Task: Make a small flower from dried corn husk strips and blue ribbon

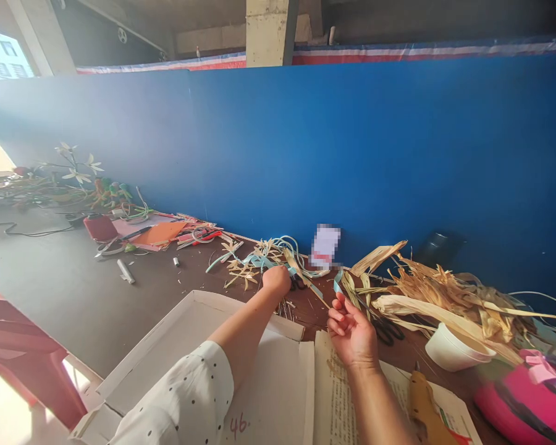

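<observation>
My left hand (277,280) is closed in a fist over the light flower pieces (243,272); what it grips is hidden behind the fingers. A dried husk strip (290,260) and pale blue cords stand out around that fist. To the right, my right hand (353,330) is turned palm up with its fingers curled. Its thumb and forefinger pinch a light blue ribbon (338,282). A thin stick (322,299) slants from beside my left hand down to the right fingertips. Dark-handled scissors (389,332) lie just beyond my right wrist.
Dried corn husks (426,287) heap at the right, near a white cup (458,347) and a pink bag (526,395). A glue gun (424,402) rests on printed paper (336,389). A white box lid (269,395) lies in front; a blue partition (352,154) stands behind.
</observation>
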A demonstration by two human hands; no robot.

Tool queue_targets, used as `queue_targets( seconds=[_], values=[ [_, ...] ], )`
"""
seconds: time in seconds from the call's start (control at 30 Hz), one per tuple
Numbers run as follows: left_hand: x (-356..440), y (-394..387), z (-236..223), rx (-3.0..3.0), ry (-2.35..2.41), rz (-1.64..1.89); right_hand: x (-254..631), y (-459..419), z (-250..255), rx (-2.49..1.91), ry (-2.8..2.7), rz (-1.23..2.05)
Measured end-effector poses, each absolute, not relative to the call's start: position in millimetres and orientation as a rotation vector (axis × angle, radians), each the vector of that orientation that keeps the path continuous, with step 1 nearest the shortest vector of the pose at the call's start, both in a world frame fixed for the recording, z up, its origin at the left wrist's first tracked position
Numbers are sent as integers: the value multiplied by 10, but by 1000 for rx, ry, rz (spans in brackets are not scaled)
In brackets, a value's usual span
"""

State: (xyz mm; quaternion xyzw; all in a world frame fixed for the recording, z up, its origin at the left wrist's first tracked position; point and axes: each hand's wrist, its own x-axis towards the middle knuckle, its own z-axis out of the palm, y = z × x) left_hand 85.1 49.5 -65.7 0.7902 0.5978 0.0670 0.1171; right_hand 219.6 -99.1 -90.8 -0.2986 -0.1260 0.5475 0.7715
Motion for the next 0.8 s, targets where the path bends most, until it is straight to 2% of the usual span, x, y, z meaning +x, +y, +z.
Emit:
queue_targets(
  seconds=[0.23, 0.37, 0.5, 0.8],
  values=[
    [807, 545, -608, 2493, 1686, 204, 2207, -975, -901, -645, -256, 1184],
    [828, 524, -508, 2769, 1393, 201, 2197, -975, -899, -630, -275, 1203],
    [935, 536, -382, 2999, 1052, 78, 2194, -974, -902, -626, -273, 1221],
    [1310, 678, -409, 3212, 703, -253, 2209, -977, -898, -673, -200, 1204]
  ],
)
